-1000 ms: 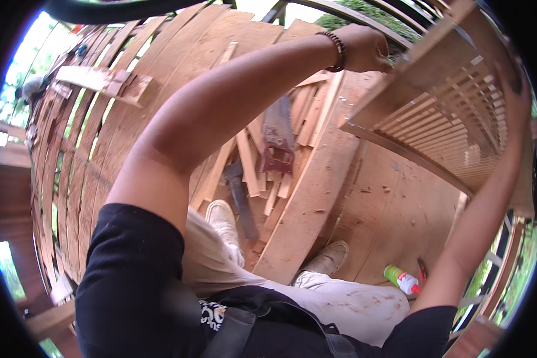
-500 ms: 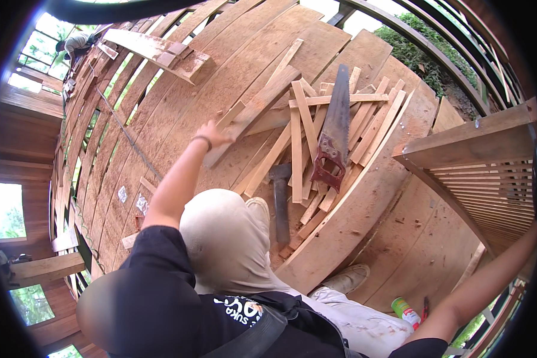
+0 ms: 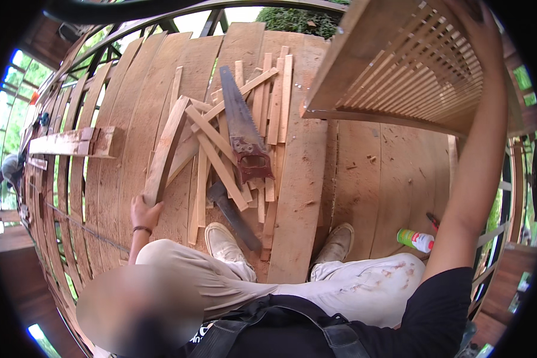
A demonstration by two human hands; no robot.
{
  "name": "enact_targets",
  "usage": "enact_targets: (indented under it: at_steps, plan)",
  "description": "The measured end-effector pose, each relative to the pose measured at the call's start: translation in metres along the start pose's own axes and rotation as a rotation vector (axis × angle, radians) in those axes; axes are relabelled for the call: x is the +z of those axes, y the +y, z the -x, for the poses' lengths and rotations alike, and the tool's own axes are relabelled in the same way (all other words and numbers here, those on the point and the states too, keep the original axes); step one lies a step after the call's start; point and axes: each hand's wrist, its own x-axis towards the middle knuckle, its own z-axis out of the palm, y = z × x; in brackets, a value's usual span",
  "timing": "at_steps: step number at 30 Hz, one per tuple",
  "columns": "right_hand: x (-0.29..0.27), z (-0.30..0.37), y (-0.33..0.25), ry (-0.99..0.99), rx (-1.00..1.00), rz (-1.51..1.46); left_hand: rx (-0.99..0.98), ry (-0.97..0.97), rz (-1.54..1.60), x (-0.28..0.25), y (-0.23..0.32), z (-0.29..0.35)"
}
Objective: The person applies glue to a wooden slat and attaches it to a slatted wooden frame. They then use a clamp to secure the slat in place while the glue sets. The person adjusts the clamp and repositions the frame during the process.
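My left hand (image 3: 145, 214) is closed round the near end of a wooden board (image 3: 168, 146), which leans away over the pile. At the right, my raised right hand (image 3: 478, 33) grips the far edge of a slatted wooden panel (image 3: 411, 74); its fingers are partly lost in shadow near the rim. Loose thin wood strips (image 3: 221, 128) lie criss-crossed between my hands. A handsaw (image 3: 243, 116) with a reddish-brown handle rests on top of them. Nearer my feet lies a hammer-like tool (image 3: 235, 218) with a dark head and handle.
A thick plank (image 3: 304, 197) runs away between my shoes. To the right lie a green and white bottle (image 3: 416, 240) and a red-handled tool (image 3: 432, 221). Stacked beams (image 3: 71, 143) sit at left on gapped, sawdust-strewn floorboards. A person (image 3: 10, 167) bends at the far left.
My view has swung left. My left hand has gone from spread fingers beside the board to a grip on its near end. The slatted panel and my right hand now appear higher in view.
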Motion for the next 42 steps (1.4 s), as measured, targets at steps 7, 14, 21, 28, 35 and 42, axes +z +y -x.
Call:
enact_targets:
  at_steps: [7,14,21,28,35,42]
  plan:
    - [0.01,-0.007,0.018,0.104,0.048,0.171,0.409,0.037,-0.156,-0.176,0.056,0.022]
    - [0.02,-0.006,0.021,0.049,-0.007,0.057,0.664,-0.06,-0.52,-0.308,0.195,0.058]
    - [0.039,0.008,0.036,0.124,0.02,0.012,1.035,-0.102,-0.422,-0.32,0.291,0.075]
    - [0.04,0.02,0.069,0.302,-0.051,0.153,1.073,-0.427,-0.139,-0.081,0.394,0.104]
    - [0.036,0.021,0.058,0.114,-0.021,-0.419,0.804,-0.745,-0.028,0.071,0.471,0.141]
    - [0.004,0.02,0.044,0.338,-0.209,0.277,1.114,-0.778,-0.149,-0.007,0.484,-0.029]
